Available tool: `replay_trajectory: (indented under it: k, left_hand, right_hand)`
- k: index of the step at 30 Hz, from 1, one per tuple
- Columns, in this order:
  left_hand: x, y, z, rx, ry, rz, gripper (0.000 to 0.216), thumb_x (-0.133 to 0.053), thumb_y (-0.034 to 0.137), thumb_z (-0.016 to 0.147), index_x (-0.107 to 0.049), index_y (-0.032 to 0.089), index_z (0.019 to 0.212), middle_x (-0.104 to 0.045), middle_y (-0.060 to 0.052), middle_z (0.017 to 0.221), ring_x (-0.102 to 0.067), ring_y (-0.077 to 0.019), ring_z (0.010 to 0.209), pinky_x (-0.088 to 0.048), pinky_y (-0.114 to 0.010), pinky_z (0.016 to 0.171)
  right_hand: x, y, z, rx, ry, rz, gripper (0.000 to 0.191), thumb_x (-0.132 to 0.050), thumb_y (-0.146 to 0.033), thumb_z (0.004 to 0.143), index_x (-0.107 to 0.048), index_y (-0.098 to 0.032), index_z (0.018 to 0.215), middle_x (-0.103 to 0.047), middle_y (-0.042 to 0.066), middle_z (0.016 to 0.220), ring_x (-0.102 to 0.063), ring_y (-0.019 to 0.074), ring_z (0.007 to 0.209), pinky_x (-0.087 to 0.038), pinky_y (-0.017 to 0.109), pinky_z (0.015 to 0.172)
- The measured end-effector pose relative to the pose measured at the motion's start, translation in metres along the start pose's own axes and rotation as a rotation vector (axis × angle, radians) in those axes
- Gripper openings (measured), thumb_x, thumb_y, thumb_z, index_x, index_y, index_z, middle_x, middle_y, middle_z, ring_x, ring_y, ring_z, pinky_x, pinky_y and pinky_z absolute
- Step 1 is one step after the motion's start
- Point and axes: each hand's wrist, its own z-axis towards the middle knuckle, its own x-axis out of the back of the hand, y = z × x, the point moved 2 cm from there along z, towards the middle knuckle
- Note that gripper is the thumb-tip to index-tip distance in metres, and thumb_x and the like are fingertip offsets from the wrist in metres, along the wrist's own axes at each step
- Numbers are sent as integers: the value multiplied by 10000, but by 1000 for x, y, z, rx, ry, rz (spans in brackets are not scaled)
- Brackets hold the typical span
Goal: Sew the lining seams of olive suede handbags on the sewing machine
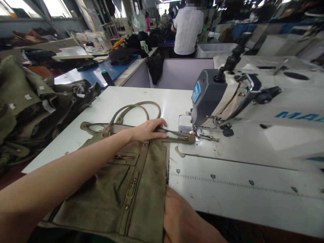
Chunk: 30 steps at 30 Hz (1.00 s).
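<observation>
An olive suede bag panel (118,189) with a buckle strap and zip pocket lies on the white sewing table (108,101). My left hand (149,130) lies flat on its top edge, fingers stretched toward the strap end (182,137) that reaches the sewing machine's presser foot (202,135). My right hand (177,212) sits at the panel's near right edge, its fingers tucked under the fabric and hidden. The bag's looped handles (136,109) lie beyond my left hand.
The grey and white sewing machine (227,98) fills the right side. A heap of olive bag pieces (30,104) is piled at the left. Further back are cluttered worktables (96,67) and a person in a white shirt (188,30) standing facing away.
</observation>
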Motion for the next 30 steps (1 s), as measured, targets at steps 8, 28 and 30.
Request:
replay_trajectory:
  k: [8, 28, 30]
  left_hand:
    - [-18, 28, -9, -2, 1, 206, 187, -700, 270, 751, -638, 146, 878, -547, -102, 1180, -552, -260, 1076, -425, -405, 1019]
    - [-34, -12, 5, 101, 238, 252, 432, -665, 569, 816, -566, 182, 980, -650, -53, 999, -534, -257, 949, -400, -356, 814]
    - [-35, -12, 5, 102, 246, 247, 442, -665, 582, 814, -562, 182, 972, -652, -55, 999, -531, -258, 948, -389, -352, 807]
  right_hand:
    - [13, -7, 2, 63, -26, 166, 246, -455, -143, 800, -672, -256, 790, -700, 35, 918, -581, 230, 1119, -388, 352, 1070]
    - [18, 12, -51, -100, 45, -416, 605, -420, -1, 752, -488, -13, 1353, -393, 218, 1477, -196, 358, 1438, -286, 650, 1123]
    - [19, 16, -54, -93, 72, -396, 513, -398, 15, 823, -528, -35, 1316, -458, 201, 1432, -261, 310, 1423, -362, 571, 1119]
